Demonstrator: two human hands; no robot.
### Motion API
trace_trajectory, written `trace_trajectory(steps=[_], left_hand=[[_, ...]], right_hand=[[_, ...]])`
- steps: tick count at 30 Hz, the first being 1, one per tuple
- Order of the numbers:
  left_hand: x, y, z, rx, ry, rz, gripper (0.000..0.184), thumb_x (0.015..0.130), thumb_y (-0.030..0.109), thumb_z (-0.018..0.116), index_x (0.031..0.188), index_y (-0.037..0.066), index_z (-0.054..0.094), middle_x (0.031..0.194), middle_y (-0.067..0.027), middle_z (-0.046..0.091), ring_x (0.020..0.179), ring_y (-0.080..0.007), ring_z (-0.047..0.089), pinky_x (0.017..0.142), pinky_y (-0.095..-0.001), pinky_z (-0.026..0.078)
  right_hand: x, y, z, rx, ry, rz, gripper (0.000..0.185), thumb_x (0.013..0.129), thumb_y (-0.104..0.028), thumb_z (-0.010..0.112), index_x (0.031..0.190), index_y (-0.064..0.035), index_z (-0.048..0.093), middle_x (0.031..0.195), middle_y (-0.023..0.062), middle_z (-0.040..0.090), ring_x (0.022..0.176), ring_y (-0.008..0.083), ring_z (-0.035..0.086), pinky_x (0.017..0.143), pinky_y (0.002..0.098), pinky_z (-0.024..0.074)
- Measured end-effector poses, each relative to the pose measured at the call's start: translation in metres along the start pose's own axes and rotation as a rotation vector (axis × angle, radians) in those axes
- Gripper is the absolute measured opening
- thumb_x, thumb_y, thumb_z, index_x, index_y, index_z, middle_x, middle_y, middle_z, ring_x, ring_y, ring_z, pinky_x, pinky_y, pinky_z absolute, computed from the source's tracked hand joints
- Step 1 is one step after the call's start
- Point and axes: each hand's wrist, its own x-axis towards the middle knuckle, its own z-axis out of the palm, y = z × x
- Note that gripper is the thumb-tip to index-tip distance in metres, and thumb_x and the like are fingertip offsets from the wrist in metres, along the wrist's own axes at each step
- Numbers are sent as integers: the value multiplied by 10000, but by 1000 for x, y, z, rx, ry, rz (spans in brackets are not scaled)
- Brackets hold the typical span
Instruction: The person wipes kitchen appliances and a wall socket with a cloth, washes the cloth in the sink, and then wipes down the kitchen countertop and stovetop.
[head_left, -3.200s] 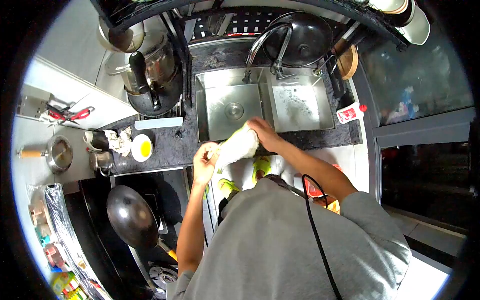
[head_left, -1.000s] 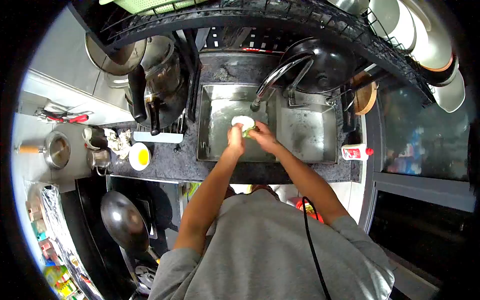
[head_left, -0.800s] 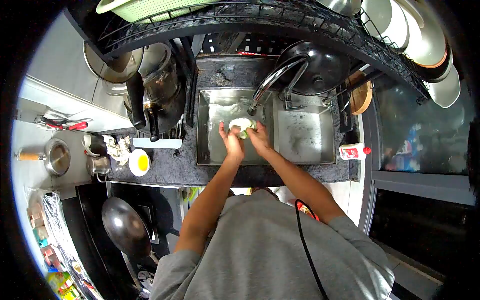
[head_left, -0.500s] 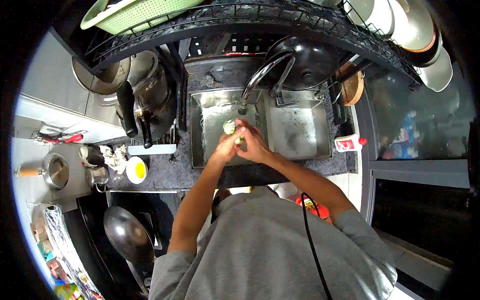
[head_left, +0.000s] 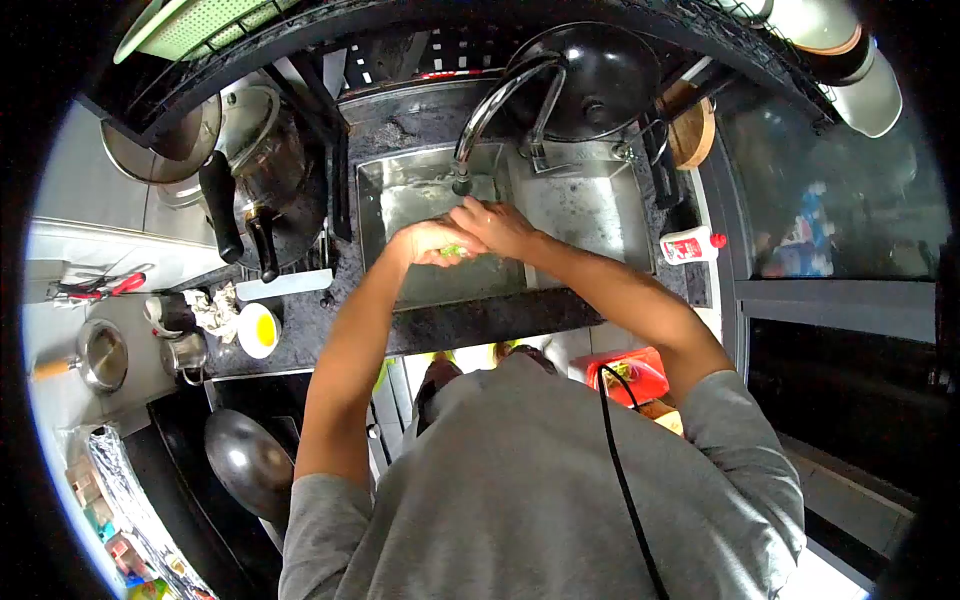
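Above the left basin of the double sink [head_left: 440,285], just below the tap [head_left: 490,115], my two hands meet. My left hand [head_left: 428,240] is closed around a pale green vegetable [head_left: 453,249], of which only a small part shows beneath the fingers. My right hand [head_left: 497,227] is closed too, its fingers pressed against the vegetable and my left hand. The exact kind of vegetable is hidden by the fingers.
On the counter's left are a pressure cooker [head_left: 265,165], a cleaver [head_left: 285,285] and a white bowl with yellow liquid [head_left: 260,330]. A white bottle with a red cap [head_left: 690,246] is at right. A black wok lid [head_left: 590,80] leans behind the tap; a rack hangs overhead.
The vegetable's pale end, visible above my hands before, is now covered. My right hand has turned over and both forearms have spread wider. The camera view has shifted.
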Motion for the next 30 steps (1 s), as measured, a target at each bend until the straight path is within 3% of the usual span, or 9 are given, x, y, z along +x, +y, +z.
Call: trace_trajectory(steps=[5,7,8,16,19,22,25,27,30], left_hand=[[17,-4,-2,433,282,37,218,671,206,694,785,35,621,718,-43,602,538,-136,531,434,-229,387],[35,-14,-11,1114,386,302,278,651,198,651,825,-17,620,823,-145,641,638,-272,614,554,-341,486],[3,13,19,1089,464,21,278,673,196,618,816,-43,611,925,-220,632,773,-358,635,709,-407,508],[1,-7,25,1588,767,257,364,774,153,536,1082,-24,457,791,-226,638,781,-364,637,697,-438,509],[-8,-6,24,1738,667,327,339,787,171,529,1066,-9,465,725,-193,642,693,-346,644,641,-436,506],[-10,-10,11,1796,676,526,343,768,186,559,1050,17,461,678,-169,636,622,-324,641,560,-413,500],[-18,-4,11,1833,660,667,322,749,172,559,1029,37,478,669,-136,627,599,-300,637,529,-383,499],[-11,-6,1,1848,724,928,277,750,155,536,1004,49,501,697,-112,617,600,-263,636,522,-372,498],[-9,-7,0,1899,730,965,277,746,144,521,1013,70,530,738,-75,597,617,-219,628,522,-344,494]], right_hand=[[10,-4,16,-165,-161,145,255,700,-117,617,929,-24,553,784,168,609,649,296,640,591,371,534],[13,1,36,-183,-189,170,232,695,-110,612,902,-12,573,726,177,624,626,307,640,583,380,531],[13,6,54,-161,-267,190,244,695,-130,608,900,-1,581,719,188,629,634,321,638,588,390,527],[5,-18,35,267,-244,471,227,683,-215,601,717,10,595,721,179,629,782,352,623,681,445,497],[3,-19,50,429,120,430,207,712,-248,629,748,-44,613,664,115,634,674,282,631,639,399,490],[-3,-46,14,1022,-78,678,142,708,-194,522,630,-78,498,527,27,445,458,172,433,415,331,325],[-1,-61,-1,1311,-157,1043,116,695,-158,511,614,-96,456,519,-14,368,399,120,322,368,303,258],[-2,-64,0,1438,-136,1073,147,690,-181,541,605,-99,453,503,-16,372,384,108,321,355,289,247],[-6,-61,4,1702,-141,1111,148,692,-163,534,609,-111,423,506,-24,329,375,89,292,349,260,213]])
